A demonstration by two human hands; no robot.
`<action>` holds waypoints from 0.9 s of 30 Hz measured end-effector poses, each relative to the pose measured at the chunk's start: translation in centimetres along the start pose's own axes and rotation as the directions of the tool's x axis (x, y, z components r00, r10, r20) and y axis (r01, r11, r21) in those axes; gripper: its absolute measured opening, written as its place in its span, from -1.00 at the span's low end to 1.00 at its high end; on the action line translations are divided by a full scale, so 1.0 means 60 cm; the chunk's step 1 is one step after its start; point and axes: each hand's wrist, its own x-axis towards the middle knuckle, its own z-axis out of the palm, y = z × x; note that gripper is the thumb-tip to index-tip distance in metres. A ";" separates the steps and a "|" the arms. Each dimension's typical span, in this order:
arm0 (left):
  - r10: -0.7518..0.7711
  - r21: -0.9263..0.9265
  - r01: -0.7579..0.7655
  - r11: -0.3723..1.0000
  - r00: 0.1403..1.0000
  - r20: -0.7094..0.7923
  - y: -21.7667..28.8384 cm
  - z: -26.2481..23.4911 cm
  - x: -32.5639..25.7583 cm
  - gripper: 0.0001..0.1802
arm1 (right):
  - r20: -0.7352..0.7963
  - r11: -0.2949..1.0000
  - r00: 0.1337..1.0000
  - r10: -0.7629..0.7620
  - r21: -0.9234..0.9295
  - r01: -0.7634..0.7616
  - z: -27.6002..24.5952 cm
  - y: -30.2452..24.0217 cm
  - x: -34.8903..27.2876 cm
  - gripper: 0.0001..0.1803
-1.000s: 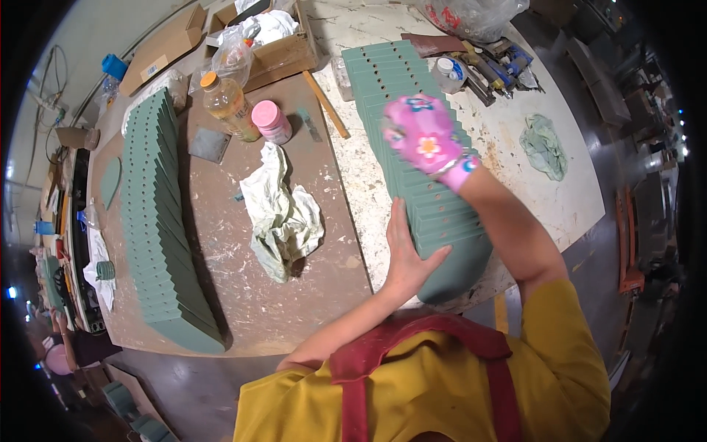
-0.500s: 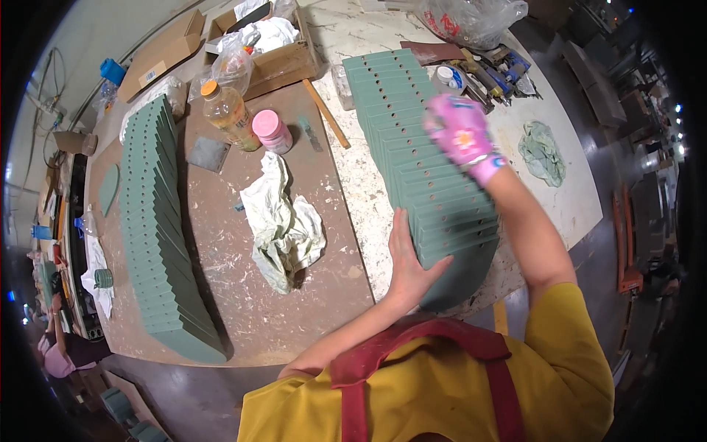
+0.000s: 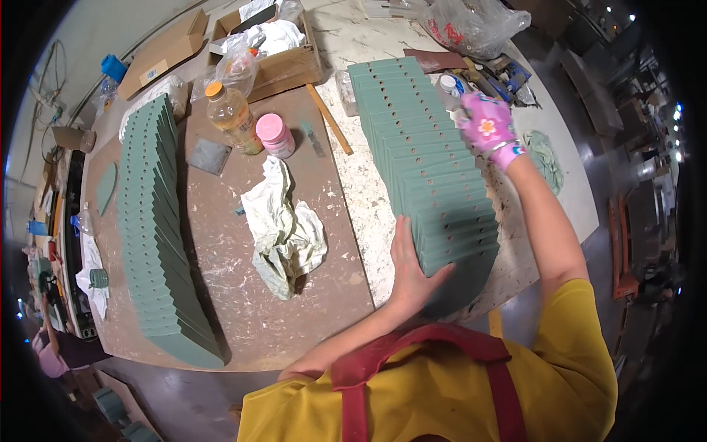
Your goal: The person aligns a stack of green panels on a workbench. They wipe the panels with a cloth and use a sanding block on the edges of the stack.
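Note:
A long overlapping row of green pieces with small holes (image 3: 412,140) lies on the right part of the table, fanned like shingles. My bare left hand (image 3: 412,269) rests against the near left edge of this row, fingers stretched up along the side and thumb spread over the nearest pieces. In a pink flowered glove, my right hand (image 3: 487,127) is at the row's right edge, beside a small white jar (image 3: 447,85). Its fingers are curled under and mostly hidden; what they hold, if anything, does not show.
A second fanned green row (image 3: 151,221) lies at left. Between the rows are a crumpled white cloth (image 3: 283,228), a pink-lidded jar (image 3: 275,136), an orange-capped bottle (image 3: 234,118) and a wooden stick (image 3: 329,119). Tools (image 3: 508,77) and a greenish rag (image 3: 545,162) lie at right.
My right hand has moved right, from over the green pieces to their right edge. My left hand stays against the near left side of the row.

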 end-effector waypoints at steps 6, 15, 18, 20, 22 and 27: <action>-0.013 -0.058 0.014 0.998 1.000 0.024 0.009 0.011 -0.002 0.20 | -0.402 0.841 0.836 -0.374 0.233 0.488 0.084 -0.097 0.035 -0.75; -0.011 -0.029 0.011 1.000 1.000 0.016 0.007 0.008 0.001 0.20 | 0.084 0.996 0.993 0.078 0.028 -0.080 0.015 0.022 0.023 -0.71; -0.019 -0.042 0.020 0.999 1.000 0.017 0.006 0.009 0.000 0.20 | -0.543 0.913 0.765 -0.347 -0.008 0.409 0.039 -0.101 0.041 -0.74; -0.029 -0.051 0.030 0.998 0.999 0.020 0.003 0.005 -0.003 0.20 | -0.374 0.927 0.870 -0.321 0.065 0.370 0.050 -0.133 0.038 -0.75; -0.012 -0.056 0.013 0.998 1.000 0.020 0.005 0.000 -0.001 0.21 | -0.409 0.897 0.871 -0.272 0.220 0.384 0.070 -0.107 0.033 -0.81; 0.009 -0.017 -0.009 1.000 1.000 0.006 0.006 0.003 -0.001 0.23 | -0.143 0.996 0.987 -0.065 0.043 0.072 0.004 0.001 0.036 -0.87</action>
